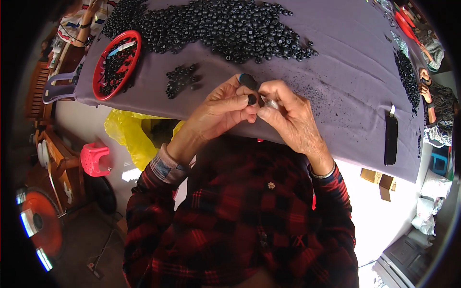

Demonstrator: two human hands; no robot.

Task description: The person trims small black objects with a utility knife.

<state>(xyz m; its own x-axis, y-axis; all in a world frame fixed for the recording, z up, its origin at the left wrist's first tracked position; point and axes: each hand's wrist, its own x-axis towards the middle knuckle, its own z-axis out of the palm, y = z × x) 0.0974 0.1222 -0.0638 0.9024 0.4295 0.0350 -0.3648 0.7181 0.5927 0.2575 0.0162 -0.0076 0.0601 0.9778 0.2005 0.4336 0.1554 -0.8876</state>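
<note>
Above the near edge of the cloth-covered table, my left hand (228, 104) pinches a small round black part (251, 99) between thumb and fingers. A black cover (248, 81) wraps one fingertip of that hand. Close against it, my right hand (290, 117) is closed on a small shiny piece (270, 102), whose kind I cannot make out. The two hands' fingertips nearly meet. Many more round black parts (225, 29), some with a hole showing, lie heaped at the far side. A smaller cluster of them (181, 79) sits left of my hands.
A red basin (138, 45) with black scraps stands at the table's left. Black crumbs (326, 98) dot the purple cloth (345, 57). A black-handled knife (391, 139) lies at the right. Yellow bag (127, 137) and pink stool (95, 159) are below left. Other people sit at both sides.
</note>
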